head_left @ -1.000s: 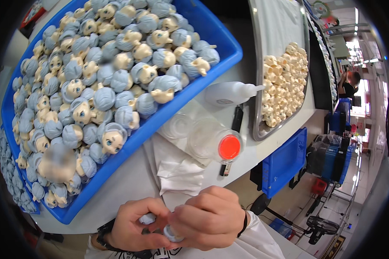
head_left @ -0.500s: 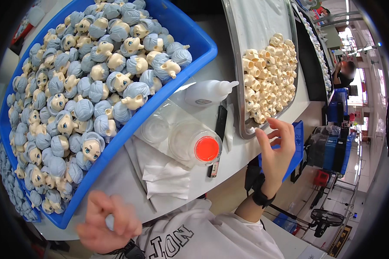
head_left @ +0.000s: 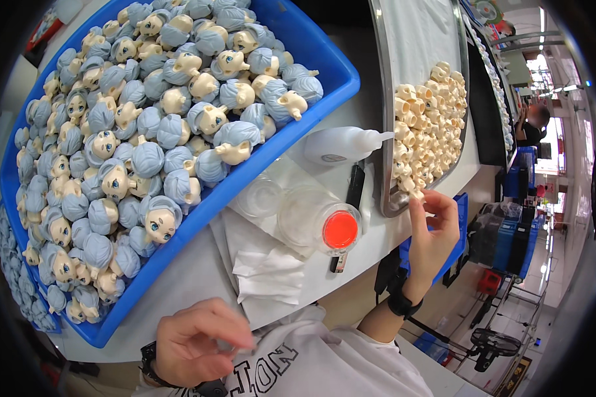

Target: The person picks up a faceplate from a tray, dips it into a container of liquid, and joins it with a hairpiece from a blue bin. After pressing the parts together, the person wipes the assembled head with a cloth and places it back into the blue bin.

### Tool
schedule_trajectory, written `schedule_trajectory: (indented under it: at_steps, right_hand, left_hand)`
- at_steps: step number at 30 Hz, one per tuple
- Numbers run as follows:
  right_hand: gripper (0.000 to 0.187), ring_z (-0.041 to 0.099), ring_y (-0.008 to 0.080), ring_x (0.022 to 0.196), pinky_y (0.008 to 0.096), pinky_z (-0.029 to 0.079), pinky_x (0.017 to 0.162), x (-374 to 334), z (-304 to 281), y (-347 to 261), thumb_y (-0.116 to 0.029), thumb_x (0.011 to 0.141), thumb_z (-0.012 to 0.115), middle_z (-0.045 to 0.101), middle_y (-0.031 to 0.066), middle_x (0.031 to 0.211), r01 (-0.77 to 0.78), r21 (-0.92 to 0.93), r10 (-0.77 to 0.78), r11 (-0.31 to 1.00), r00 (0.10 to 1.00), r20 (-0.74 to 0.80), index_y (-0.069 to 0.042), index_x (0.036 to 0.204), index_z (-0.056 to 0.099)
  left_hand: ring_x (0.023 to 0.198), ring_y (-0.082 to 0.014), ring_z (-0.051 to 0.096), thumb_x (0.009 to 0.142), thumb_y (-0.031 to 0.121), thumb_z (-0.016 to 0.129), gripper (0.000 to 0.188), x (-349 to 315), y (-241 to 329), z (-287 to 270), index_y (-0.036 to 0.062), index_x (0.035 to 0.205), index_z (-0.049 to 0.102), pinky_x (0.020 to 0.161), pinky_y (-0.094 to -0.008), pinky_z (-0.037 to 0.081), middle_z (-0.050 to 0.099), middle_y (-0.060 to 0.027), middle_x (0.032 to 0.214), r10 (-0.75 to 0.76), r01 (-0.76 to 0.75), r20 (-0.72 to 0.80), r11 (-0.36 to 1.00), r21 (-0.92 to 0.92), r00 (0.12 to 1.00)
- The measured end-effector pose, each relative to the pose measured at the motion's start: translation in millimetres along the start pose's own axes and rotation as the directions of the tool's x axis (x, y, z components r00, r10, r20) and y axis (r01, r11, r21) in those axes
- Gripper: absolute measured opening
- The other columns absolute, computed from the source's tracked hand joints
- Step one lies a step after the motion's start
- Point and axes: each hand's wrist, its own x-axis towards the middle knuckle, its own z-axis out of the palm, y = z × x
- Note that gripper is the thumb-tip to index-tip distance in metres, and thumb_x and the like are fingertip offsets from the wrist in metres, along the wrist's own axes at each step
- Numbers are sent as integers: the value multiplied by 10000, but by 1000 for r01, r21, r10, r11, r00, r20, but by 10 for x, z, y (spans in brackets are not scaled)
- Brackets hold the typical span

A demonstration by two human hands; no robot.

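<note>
My right hand [head_left: 436, 228] is at the near corner of a metal tray [head_left: 388, 159]. Its thumb and index finger pinch a small cream doll part [head_left: 417, 194], at the edge of a pile of similar hollow cream parts [head_left: 430, 122]. Low in front of my shirt, my left hand [head_left: 202, 339] has curled, partly blurred fingers. Something small and greyish shows between them, too smeared to name. Left of it, a big blue bin [head_left: 205, 228] is heaped with doll heads [head_left: 162, 225] that have blue-grey hair and painted eyes.
Between bin and tray lie a white squeeze bottle [head_left: 341, 145], a see-through jar [head_left: 304, 215], a round container with red inside [head_left: 340, 229], a black-handled tool [head_left: 355, 185] and folded white tissue [head_left: 268, 274]. A standing fan [head_left: 493, 344] and a person [head_left: 533, 126] are farther right.
My right hand's thumb and index finger have closed together on a cream part at the tray corner. The left hand has moved right, toward my shirt. The view has shifted slightly.
</note>
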Motion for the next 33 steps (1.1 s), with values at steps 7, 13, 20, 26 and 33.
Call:
schedule_trajectory:
  at_steps: [7,13,20,26,33]
  right_hand:
    - [171,561,104,727,224,456,663,-236,-24,-254,37,756,654,621,91,872,25,317,-4,948,998,-66,20,905,572]
    - [214,513,144,635,234,414,510,-591,82,-986,-26,706,652,533,66,755,403,794,-846,455,474,244,-14,919,663]
    - [258,564,181,717,255,461,587,-799,170,-1117,-17,692,667,587,104,868,362,801,-799,477,559,223,3,949,664]
    - [160,588,190,750,272,469,630,-803,167,-1065,-51,721,686,638,111,871,388,794,-802,469,564,198,-20,877,667]
    - [167,575,169,709,270,463,618,-854,159,-1122,-136,697,718,652,56,818,475,686,-753,551,638,161,-62,842,681]
  left_hand:
    - [869,-226,571,856,37,460,332,110,125,177,-114,1150,492,719,-301,490,437,-190,1172,-223,207,-119,969,-131,968]
    - [703,-220,583,844,200,597,349,126,100,201,-100,1015,546,577,-272,481,526,-199,1005,-190,200,-128,977,70,973]
    - [721,-177,567,764,304,707,371,96,52,92,-41,819,581,629,-263,428,602,-123,814,-102,104,-23,965,241,995]
    - [790,-209,584,828,267,647,345,34,85,41,-73,876,617,690,-279,446,606,-175,887,-103,105,-47,993,54,994]
    - [741,-208,610,836,464,589,523,123,139,151,-54,853,657,648,-270,462,617,-156,804,-131,158,-130,962,223,983]
